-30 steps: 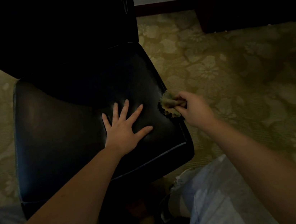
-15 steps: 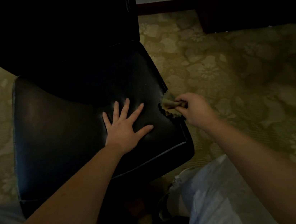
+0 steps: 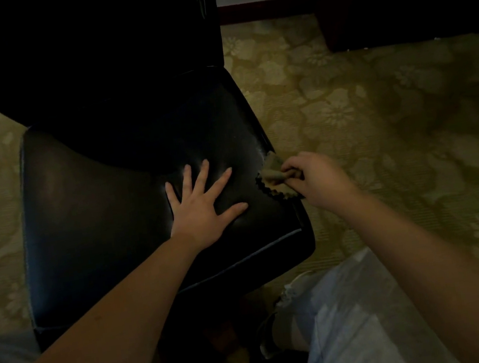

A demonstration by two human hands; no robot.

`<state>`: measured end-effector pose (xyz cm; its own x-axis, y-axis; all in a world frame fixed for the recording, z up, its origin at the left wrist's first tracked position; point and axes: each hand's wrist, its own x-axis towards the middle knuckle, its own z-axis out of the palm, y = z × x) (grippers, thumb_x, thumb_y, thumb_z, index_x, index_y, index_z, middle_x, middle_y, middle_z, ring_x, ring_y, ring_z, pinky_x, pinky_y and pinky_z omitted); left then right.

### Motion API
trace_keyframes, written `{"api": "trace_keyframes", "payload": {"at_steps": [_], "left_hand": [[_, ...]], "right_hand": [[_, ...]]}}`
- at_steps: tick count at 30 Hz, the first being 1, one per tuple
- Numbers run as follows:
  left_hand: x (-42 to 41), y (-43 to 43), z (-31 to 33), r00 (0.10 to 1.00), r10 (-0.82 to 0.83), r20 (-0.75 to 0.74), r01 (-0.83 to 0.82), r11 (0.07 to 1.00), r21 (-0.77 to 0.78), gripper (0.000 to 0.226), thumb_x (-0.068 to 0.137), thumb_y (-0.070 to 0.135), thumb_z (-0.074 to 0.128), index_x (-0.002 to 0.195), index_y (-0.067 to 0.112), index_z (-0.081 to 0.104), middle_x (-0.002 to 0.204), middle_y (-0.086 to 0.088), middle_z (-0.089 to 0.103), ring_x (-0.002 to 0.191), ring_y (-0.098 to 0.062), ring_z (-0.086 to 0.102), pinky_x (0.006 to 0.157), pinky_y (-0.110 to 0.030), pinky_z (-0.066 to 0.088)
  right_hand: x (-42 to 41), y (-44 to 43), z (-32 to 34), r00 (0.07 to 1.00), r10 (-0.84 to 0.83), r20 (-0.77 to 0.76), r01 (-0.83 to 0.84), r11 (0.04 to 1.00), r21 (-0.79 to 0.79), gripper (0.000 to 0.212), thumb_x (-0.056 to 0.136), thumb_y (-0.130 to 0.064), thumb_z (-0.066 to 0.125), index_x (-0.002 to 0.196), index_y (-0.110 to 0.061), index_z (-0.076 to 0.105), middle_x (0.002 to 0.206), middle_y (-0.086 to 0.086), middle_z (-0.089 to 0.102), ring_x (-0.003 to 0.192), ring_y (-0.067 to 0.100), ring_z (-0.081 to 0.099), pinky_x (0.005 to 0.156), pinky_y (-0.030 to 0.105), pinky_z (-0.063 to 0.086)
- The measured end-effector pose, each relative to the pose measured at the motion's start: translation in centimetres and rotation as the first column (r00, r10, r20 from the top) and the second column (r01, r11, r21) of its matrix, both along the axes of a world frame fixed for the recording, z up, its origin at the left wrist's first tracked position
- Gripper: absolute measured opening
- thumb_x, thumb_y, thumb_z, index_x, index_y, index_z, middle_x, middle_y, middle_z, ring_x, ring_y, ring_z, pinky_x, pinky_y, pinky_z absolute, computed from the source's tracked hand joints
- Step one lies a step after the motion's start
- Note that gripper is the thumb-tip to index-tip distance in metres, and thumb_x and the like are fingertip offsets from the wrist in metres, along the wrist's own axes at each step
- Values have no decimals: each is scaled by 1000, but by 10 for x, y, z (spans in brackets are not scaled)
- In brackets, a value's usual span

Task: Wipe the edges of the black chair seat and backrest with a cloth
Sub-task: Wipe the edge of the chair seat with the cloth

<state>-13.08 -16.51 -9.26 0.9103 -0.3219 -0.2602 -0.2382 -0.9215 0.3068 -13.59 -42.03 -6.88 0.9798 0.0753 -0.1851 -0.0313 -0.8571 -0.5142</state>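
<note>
Black seat [image 3: 95, 230] braced by my flat, spread left hand [image 3: 202, 210], my right hand [image 3: 320, 179] pinching the cloth [image 3: 272, 177] should press firmly along its edge.

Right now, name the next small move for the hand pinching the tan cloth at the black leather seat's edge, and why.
Probably slide the olive-tan, zigzag-edged cloth along the right edge of the black leather seat toward its front corner: the right hand pinches it mid-edge, and the left hand lies flat on the seat, bracing it.
</note>
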Motion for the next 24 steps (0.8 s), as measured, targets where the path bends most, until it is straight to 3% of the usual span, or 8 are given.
{"api": "trace_keyframes", "payload": {"at_steps": [3, 8, 10, 13, 18, 24], "left_hand": [[0, -2, 0, 1000, 5, 2, -5, 1000, 1, 80, 79, 83, 26, 152, 55, 7, 167, 8, -10, 152, -24, -19, 116, -61, -14], [-1, -2, 1, 1000, 11, -6, -11, 1000, -14, 85, 74, 85, 21, 152, 54, 8, 167, 7, -9, 152, -24, -19, 116, -60, -15], [-1, -1, 1, 1000, 8, -4, -8, 1000, -24, 84, 76, 84, 23, 152, 54, 8, 167, 7, -9, 152, -24, -19, 116, -60, -14], [0, -2, 0, 1000, 12, -12, -12, 1000, -12, 84, 75, 85, 21, 152, 55, 7, 167, 7, -10, 151, -24, -20, 116, -61, -14], [2, -6, -3, 999, 38, 8, -38, 999, -19, 80, 78, 83, 25, 152, 55, 9, 167, 7, -8, 152, -24, -19, 116, -61, -14], [2, -8, 2, 999, 47, -9, -48, 998, -28, 86, 73, 85, 20, 153, 54, 10, 167, 7, -8, 152, -24, -18, 117, -61, -13]], "right_hand": [[-3, 2, -7, 997, -60, 50, 57, 996, 67, 17, 89, -20, 69, 106, -20, 69, 94, -4, 57, 87, 15, 56, 76, 35, 49], [-2, -12, 6, 976, 43, -212, -25, 996, 87, 10, 87, -19, 72, 89, -25, 65, 84, -6, 62, 79, 13, 58, 67, 28, 45], [0, -14, 8, 966, 71, -250, -54, 996, 73, 10, 86, -19, 73, 89, -25, 66, 82, -5, 64, 79, 14, 60, 69, 29, 49], [2, -8, 3, 990, -9, -144, 16, 999, 51, 16, 88, -21, 71, 103, -24, 70, 89, -7, 64, 85, 14, 61, 77, 34, 53], [-3, 3, -13, 985, -166, 55, 164, 985, 48, 17, 90, -21, 67, 107, -18, 69, 95, -5, 58, 91, 17, 57, 74, 28, 42], [-7, -21, 4, 974, 11, -228, 10, 996, 87, 11, 88, -18, 71, 97, -22, 68, 85, -5, 63, 79, 12, 59, 70, 27, 46]]}}
